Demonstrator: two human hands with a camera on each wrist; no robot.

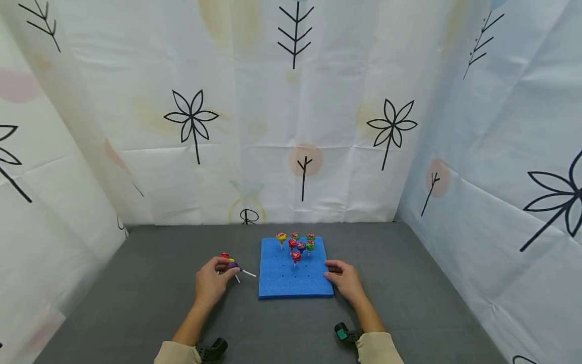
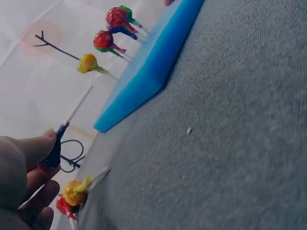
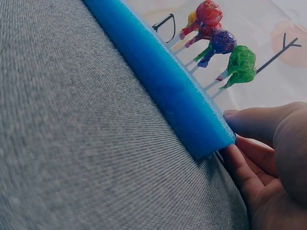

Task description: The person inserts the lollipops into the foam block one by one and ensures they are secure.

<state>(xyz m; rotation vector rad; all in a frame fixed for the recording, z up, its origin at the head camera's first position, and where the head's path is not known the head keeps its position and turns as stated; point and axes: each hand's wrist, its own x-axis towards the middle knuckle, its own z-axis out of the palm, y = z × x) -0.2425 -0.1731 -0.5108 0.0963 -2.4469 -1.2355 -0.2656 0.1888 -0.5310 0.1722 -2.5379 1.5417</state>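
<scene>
Purple-wrapped lollipop, presumably light, stiff-sticked, best held by its head: pinched in left hand. Blue foam board, likely soft: edge gripped by right hand.

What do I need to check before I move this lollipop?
1. Lollipop held: ok. The left hand pinches the purple lollipop.
2. Stick free: ok. The white stick pokes out past the fingertips.
3. Board held: ok. The right hand holds the right edge of the blue board.
4. Hole free: ok. Bare holes show in the near part of the board.
5. Stick over a hole: not ok. Its tip is off the board's left side.
6. Hole deep enough: cannot tell. The insides don't show.
</scene>
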